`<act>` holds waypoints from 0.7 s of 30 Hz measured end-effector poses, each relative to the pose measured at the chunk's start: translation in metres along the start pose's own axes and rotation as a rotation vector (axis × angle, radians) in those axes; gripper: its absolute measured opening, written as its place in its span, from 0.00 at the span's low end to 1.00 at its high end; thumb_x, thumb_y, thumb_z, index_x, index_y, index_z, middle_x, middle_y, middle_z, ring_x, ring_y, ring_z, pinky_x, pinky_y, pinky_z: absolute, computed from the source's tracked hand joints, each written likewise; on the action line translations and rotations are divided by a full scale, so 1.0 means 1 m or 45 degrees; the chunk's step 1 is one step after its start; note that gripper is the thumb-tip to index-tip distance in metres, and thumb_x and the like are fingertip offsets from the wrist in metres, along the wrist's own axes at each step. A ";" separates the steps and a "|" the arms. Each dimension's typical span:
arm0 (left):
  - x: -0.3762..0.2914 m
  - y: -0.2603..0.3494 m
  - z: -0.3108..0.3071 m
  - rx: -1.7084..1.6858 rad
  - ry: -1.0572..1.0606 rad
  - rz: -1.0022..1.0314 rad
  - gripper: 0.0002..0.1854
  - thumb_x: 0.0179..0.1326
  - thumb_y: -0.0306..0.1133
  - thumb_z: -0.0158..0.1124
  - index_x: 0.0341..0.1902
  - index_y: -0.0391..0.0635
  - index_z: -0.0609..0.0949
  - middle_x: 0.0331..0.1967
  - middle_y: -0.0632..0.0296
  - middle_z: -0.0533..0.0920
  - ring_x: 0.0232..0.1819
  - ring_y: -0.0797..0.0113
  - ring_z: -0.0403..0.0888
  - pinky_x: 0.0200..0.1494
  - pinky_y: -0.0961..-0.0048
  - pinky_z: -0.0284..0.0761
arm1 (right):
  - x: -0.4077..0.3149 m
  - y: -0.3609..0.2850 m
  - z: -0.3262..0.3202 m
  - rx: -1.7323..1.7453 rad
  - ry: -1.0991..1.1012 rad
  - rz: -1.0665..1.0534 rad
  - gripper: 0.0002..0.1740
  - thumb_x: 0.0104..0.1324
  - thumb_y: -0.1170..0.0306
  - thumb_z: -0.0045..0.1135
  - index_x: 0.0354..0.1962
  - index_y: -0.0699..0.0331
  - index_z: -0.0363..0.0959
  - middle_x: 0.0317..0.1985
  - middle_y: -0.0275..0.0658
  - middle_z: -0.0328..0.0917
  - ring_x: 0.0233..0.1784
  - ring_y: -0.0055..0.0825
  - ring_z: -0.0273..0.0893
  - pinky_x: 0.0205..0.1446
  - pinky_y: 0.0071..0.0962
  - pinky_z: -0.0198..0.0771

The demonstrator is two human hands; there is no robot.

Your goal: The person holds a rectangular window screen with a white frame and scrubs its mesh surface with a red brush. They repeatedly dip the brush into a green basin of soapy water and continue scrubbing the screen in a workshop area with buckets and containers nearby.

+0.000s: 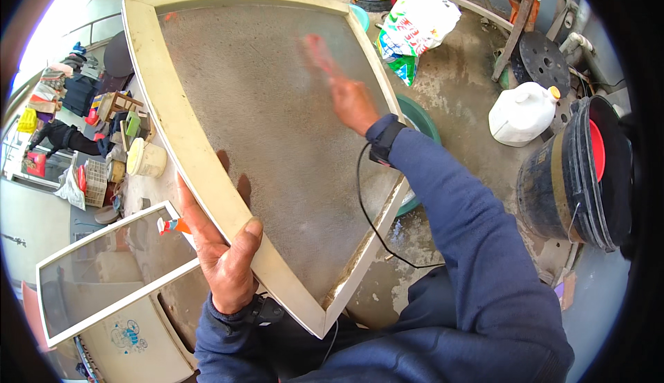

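A cream-framed window screen with dusty mesh stands tilted before me. My left hand grips the lower left of its frame, thumb on the near face and fingers behind; two fingers show dark through the mesh. In my right hand is a red brush, blurred, over the upper right of the mesh. The brush head is too blurred to tell if it touches. Grime lies along the inner edge of the frame's lower right side. A dark cable hangs from the band on my right wrist.
A green basin sits partly behind the screen. At right are a white jug and stacked black buckets. A printed plastic bag lies on the floor. Left stand another framed screen, an orange spray bottle and a cream bucket.
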State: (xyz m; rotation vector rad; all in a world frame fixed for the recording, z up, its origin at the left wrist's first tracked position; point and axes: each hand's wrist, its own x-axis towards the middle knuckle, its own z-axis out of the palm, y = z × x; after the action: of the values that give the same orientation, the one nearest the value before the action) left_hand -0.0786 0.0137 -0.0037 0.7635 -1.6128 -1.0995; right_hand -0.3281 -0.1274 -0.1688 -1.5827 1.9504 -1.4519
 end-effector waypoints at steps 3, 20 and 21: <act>-0.002 -0.001 -0.002 -0.006 0.003 -0.003 0.54 0.53 0.27 0.64 0.81 0.46 0.44 0.78 0.50 0.53 0.81 0.53 0.48 0.79 0.51 0.46 | -0.001 0.027 -0.002 -0.050 0.093 0.269 0.25 0.76 0.62 0.45 0.68 0.56 0.65 0.32 0.61 0.80 0.32 0.59 0.81 0.35 0.49 0.74; -0.012 0.000 -0.001 0.056 -0.060 -0.007 0.57 0.54 0.29 0.68 0.82 0.52 0.42 0.80 0.53 0.50 0.82 0.51 0.45 0.78 0.46 0.47 | 0.035 0.056 -0.013 0.022 0.227 -0.004 0.25 0.76 0.62 0.43 0.67 0.59 0.64 0.28 0.61 0.79 0.33 0.63 0.79 0.39 0.58 0.72; -0.012 -0.001 -0.002 0.054 -0.059 -0.010 0.58 0.54 0.30 0.68 0.82 0.53 0.41 0.81 0.53 0.49 0.82 0.51 0.45 0.78 0.46 0.48 | 0.029 0.071 -0.009 0.025 0.288 -0.016 0.25 0.76 0.62 0.43 0.67 0.59 0.64 0.28 0.62 0.79 0.33 0.63 0.79 0.39 0.58 0.72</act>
State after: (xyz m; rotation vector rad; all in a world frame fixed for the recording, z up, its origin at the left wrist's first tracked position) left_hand -0.0733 0.0239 -0.0088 0.7777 -1.6780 -1.0992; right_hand -0.3885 -0.1526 -0.2101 -1.4810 2.0398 -1.7160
